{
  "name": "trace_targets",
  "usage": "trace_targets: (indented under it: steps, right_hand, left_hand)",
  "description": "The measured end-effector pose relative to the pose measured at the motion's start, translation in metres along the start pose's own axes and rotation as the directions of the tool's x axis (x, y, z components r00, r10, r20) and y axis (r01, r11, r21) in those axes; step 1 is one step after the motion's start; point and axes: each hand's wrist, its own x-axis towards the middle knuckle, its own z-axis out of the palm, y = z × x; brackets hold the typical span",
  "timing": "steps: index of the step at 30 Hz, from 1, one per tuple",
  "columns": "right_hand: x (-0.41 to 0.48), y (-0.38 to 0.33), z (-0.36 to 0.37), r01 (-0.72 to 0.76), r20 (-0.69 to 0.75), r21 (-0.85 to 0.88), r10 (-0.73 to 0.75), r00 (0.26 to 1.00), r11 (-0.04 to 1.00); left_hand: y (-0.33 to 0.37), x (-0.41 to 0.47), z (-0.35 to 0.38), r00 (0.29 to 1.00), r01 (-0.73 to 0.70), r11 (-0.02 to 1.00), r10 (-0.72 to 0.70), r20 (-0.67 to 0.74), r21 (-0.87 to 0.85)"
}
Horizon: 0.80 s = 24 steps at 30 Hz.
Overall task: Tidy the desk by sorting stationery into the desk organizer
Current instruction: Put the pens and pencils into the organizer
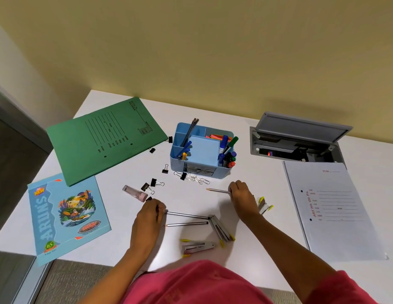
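A light-blue desk organizer (223,171) stands mid-desk, holding pencils, markers and sticky notes. My left hand (150,213) grips the end of a grey pencil (186,215) that lies on the desk. A second pencil (186,224) lies just below it. My right hand (242,194) pinches another pencil (217,190), its tip pointing left. Grey staplers with yellow ends (219,229) (197,246) lie near the front edge. More of them (264,206) lie partly hidden behind my right hand. Black binder clips (155,183) and loose paper clips (199,179) lie in front of the organizer.
A green folder (103,139) and a blue notebook (66,216) lie at the left. A white file (331,209) lies at the right, behind it an open cable hatch (296,139). A pink transparent case (135,193) lies near my left hand.
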Motion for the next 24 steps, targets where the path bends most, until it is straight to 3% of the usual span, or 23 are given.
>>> trace_targets:
  steps: [5, 9, 12, 15, 19, 24]
  right_hand:
    - [-0.009, -0.017, -0.014, 0.188, -0.117, -0.048, -0.192, 0.974, 0.981]
    - [-0.017, -0.044, -0.042, 0.208, -0.197, 0.323, -0.149, 0.969, 0.923]
    - [-0.013, -0.070, -0.080, 0.221, -0.276, 0.493, -0.090, 0.957, 0.842]
    - [0.006, -0.098, -0.125, 0.120, -0.212, 0.792, 0.086, 0.973, 0.598]
    - [0.052, -0.120, -0.151, 0.181, -0.349, 0.815, 0.216, 0.912, 0.551]
    - [0.109, -0.126, -0.139, 0.196, -0.409, 0.760, 0.222, 0.885, 0.619]
  left_hand:
    - [-0.005, 0.001, -0.002, 1.000, -0.015, 1.000, 0.015, -0.010, 0.027]
    - [-0.009, -0.001, -0.003, 1.000, -0.002, 0.999, 0.002, 0.001, 0.038]
    - [-0.009, -0.002, -0.002, 0.999, 0.005, 0.999, -0.006, 0.034, 0.046]
    - [-0.010, -0.003, 0.000, 0.997, -0.008, 0.999, 0.004, 0.082, 0.046]
    - [-0.010, -0.003, 0.003, 0.989, -0.037, 0.995, 0.023, 0.145, 0.095]
    - [-0.011, -0.003, 0.009, 0.980, -0.094, 0.975, 0.056, 0.192, 0.200]
